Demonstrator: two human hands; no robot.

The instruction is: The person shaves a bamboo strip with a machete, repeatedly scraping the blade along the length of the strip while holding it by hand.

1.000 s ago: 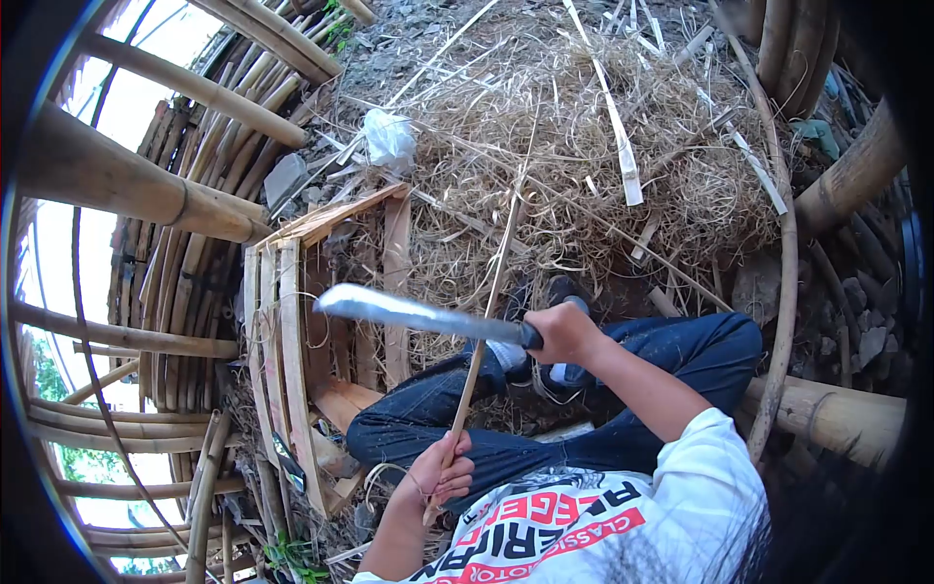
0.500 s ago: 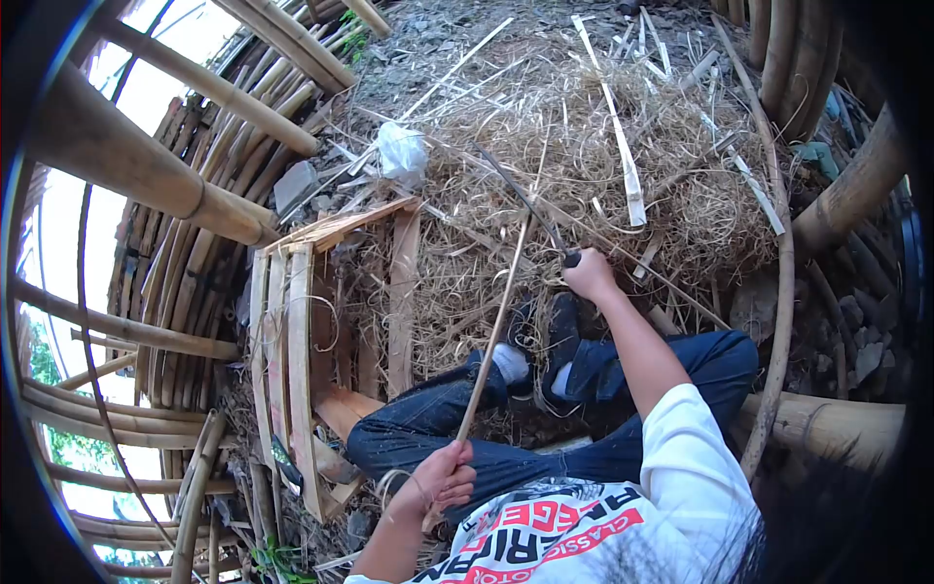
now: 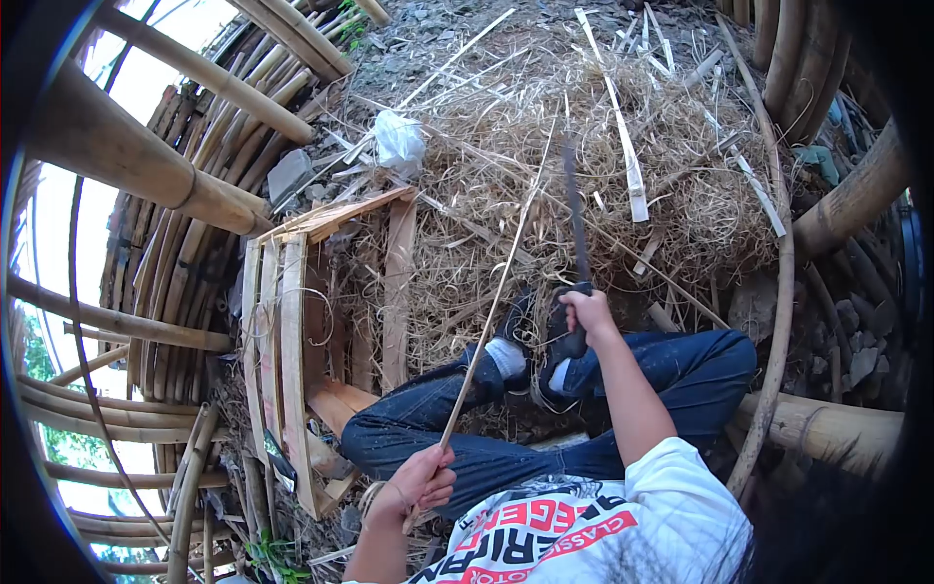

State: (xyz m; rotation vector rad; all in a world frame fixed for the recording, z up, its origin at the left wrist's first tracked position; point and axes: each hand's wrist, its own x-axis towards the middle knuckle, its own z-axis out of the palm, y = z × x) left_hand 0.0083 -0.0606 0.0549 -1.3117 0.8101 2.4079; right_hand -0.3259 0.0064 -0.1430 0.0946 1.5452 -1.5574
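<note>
My left hand (image 3: 420,479) is closed around the lower end of a long thin bamboo strip (image 3: 494,326), which slants up and away over my crossed legs. Its far end reaches above the pile of shavings (image 3: 486,185). In my right hand (image 3: 590,316) is the dark handle of a long-bladed knife (image 3: 576,219), held above my shoes. The blade points away from me, to the right of the strip and apart from it.
A wooden slatted crate (image 3: 295,360) lies on its side at my left. Beyond it are a white plastic bag (image 3: 400,142) and stacked bamboo poles (image 3: 180,253). Flat pale strips (image 3: 623,146) lie across the shavings. A thin pole (image 3: 778,243) and thick bamboo (image 3: 827,425) bound the right.
The knife has drawn back toward my body, and its blade has swung from crossing the strip to pointing straight away beside it. My left hand keeps its grip, shifted slightly left.
</note>
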